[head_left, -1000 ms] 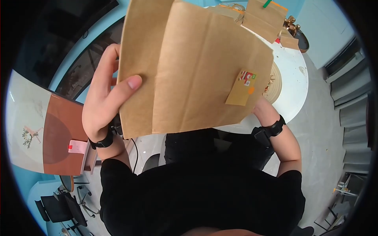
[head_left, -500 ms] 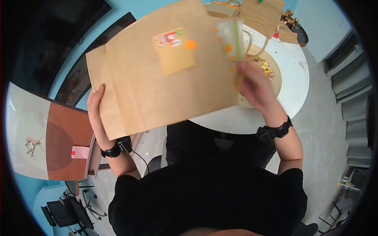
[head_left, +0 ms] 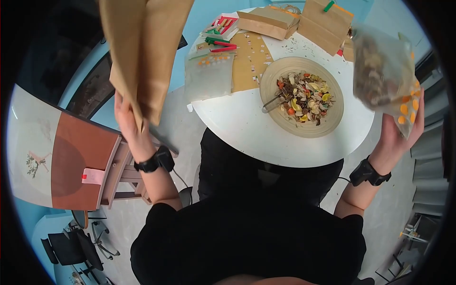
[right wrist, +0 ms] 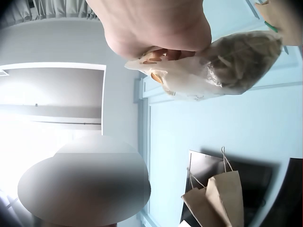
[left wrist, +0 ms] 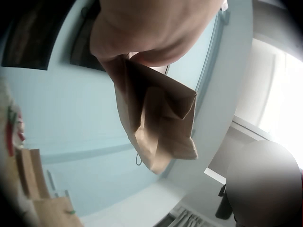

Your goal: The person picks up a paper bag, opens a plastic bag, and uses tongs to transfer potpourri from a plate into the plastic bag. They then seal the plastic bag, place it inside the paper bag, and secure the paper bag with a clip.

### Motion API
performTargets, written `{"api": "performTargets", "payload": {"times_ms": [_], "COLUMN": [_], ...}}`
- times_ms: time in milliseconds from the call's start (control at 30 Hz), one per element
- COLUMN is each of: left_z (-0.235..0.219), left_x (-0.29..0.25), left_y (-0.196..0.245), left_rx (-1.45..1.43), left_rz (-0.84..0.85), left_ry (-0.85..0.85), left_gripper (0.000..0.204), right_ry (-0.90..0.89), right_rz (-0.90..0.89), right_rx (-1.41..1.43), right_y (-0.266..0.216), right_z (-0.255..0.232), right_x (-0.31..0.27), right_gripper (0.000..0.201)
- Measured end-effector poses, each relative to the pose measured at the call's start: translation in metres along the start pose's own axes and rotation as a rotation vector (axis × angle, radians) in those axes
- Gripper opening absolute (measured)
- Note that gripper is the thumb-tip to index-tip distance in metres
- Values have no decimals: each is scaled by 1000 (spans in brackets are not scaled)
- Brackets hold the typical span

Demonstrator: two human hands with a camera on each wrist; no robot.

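The left hand (head_left: 133,130), gripping the brown paper bag (head_left: 154,57), has drawn it leftward while the right hand (head_left: 396,142) holds the filled, orange-dotted pouch (head_left: 380,71) out right, parting the two and baring the white table (head_left: 228,123), its round plate (head_left: 268,80) of dried petals, gray curtains (head_left: 427,156) beyond.

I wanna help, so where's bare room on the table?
On the white table, mostly at the near left, between the flat pouch, the plate and the front edge. A slimmer patch lies between the plate and the right edge. The far side is crowded with paper bags and a brown sheet.
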State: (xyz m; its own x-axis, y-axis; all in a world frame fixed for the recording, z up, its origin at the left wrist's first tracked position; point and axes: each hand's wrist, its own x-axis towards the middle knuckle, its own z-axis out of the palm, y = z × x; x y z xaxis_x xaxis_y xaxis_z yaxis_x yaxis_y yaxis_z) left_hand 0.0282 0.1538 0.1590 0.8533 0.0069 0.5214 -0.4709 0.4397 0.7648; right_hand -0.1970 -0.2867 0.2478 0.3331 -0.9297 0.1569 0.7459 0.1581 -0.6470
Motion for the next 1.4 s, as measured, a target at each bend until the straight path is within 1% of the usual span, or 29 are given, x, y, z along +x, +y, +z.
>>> {"api": "performTargets", "payload": {"times_ms": [33,67,133,167,200,267,333,367,433,467,567,633,667,700,767,800,900,1000,1067,1100,1167,1267,1300,1367,1400], "left_z": [10,12,15,45,67,88,104,115,153,173,226,238,239,246,258,252,224,206,211,215,216,220,219,228,228], "left_x": [3,17,46,53,54,66,92,106,137,152,198,235,240,227,192,181,158,142,141,141,144,147,146,140,141], "left_y": [-4,-14,-35,-33,-34,-60,-91,-104,-128,-142,-198,-275,-307,-324,-354,-370,-415,-430,-425,-422,-417,-417,-415,-390,-383], "left_rx": [-46,-120,-269,-381,-434,-413,-455,-478,-508,-525,-543,-385,-301,-227,-68,-30,120,292,348,378,436,413,372,287,209], "left_rz": [5,-91,-284,-364,-428,-509,-537,-551,-454,-404,-431,-603,-689,-745,-859,-881,-944,-989,-1011,-1044,-1103,-1149,-1113,-1043,-1061], "left_ry": [-27,-33,-23,74,43,-139,-225,-269,-256,-246,-159,-192,-208,-167,-80,-74,-77,-117,-149,-218,-356,-373,-359,-338,-365], "left_gripper": [41,40,40,43,36,37,37,37,35,34,23,25,26,26,26,26,26,27,28,31,39,60,65,77,82], "right_ry": [8,14,-63,-95,-122,-99,-106,-164,-281,-256,-163,-88,-48,-17,123,195,284,265,328,361,332,255,222,131,87], "right_rz": [4,9,45,65,85,57,35,63,117,110,77,81,86,84,56,43,11,30,24,17,39,90,109,120,122], "right_rx": [-21,-41,-51,-46,-43,-69,-85,-34,65,40,-40,-78,-97,-134,-199,-230,-266,-253,-286,-303,-291,-241,-220,-200,-190], "right_y": [1,3,7,9,9,7,4,0,-11,-14,-25,-30,-33,-35,-34,-34,-31,-32,-27,-26,-26,-26,-26,-26,-26], "right_z": [-1,-3,-24,-34,-43,-50,-72,-86,-113,-122,-140,-153,-158,-162,-165,-167,-174,-194,-182,-178,-186,-199,-202,-204,-204], "right_x": [-2,-3,5,8,12,11,17,23,33,34,37,39,39,37,36,36,35,39,38,37,37,37,36,32,29], "right_gripper": [42,43,43,44,44,44,43,43,42,42,41,41,41,40,40,41,41,41,41,41,41,41,42,43,44]}}
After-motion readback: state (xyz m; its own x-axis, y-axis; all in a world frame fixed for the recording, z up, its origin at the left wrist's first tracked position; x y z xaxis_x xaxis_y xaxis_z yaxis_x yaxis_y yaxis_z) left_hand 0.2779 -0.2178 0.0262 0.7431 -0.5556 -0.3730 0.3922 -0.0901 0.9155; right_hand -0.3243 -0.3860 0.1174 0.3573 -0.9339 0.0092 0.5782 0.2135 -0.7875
